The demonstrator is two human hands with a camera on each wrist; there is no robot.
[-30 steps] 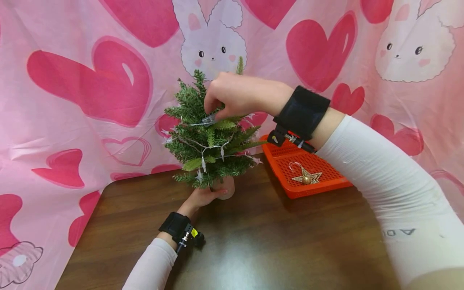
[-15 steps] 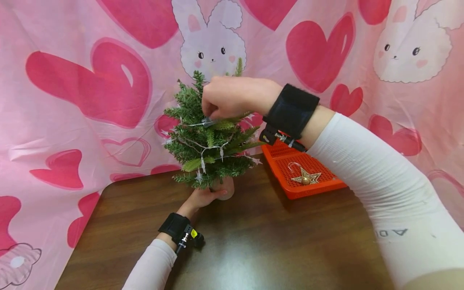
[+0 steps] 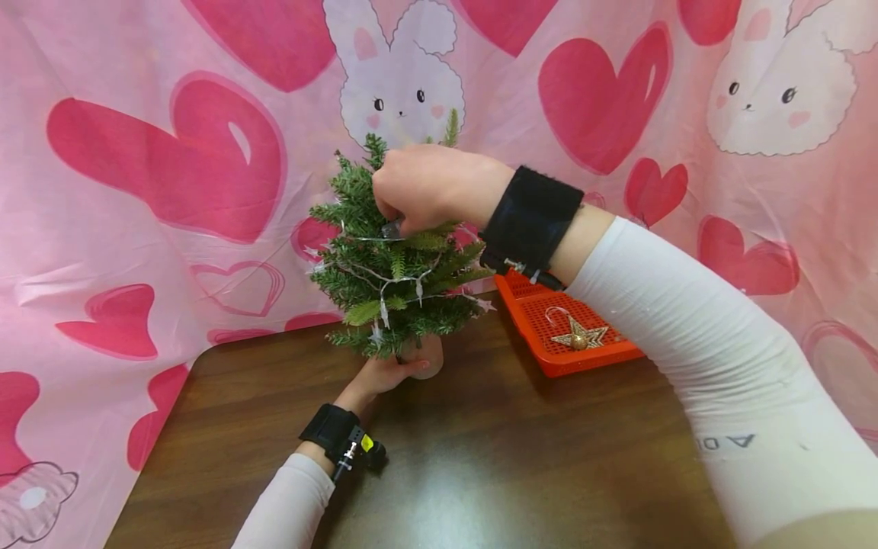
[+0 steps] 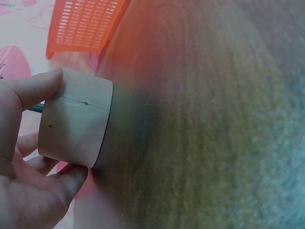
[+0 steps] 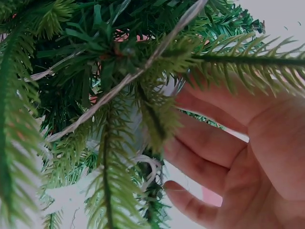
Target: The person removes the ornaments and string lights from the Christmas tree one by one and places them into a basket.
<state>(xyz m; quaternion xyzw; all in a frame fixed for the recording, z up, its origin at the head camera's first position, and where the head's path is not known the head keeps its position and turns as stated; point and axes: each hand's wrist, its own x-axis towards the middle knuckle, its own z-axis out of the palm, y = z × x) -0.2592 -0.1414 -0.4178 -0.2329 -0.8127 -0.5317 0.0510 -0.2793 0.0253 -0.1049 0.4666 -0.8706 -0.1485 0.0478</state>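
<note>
A small artificial Christmas tree (image 3: 336,274) stands on the table, wound with a string of star lights (image 3: 385,311). My left hand (image 3: 384,374) grips its round base (image 4: 76,119), thumb on one side and fingers on the other. My right hand (image 3: 428,187) is in the upper branches, pinching a small clear plastic piece (image 3: 392,229) beside the light wire; its kind is not plain. In the right wrist view, needles partly hide that hand's fingertips (image 5: 190,148), and the twisted wire (image 5: 109,95) crosses in front of the branches.
An orange plastic basket (image 3: 524,324) stands right of the tree, holding a gold star ornament (image 3: 579,337) and a candy-cane-shaped piece. Behind the wooden table (image 3: 521,457) hangs a pink cloth (image 3: 274,38) with hearts and rabbits.
My right hand and forearm have shifted slightly left, and the hand now covers more of the clear plastic piece. The left hand and the tree have stayed in place.
</note>
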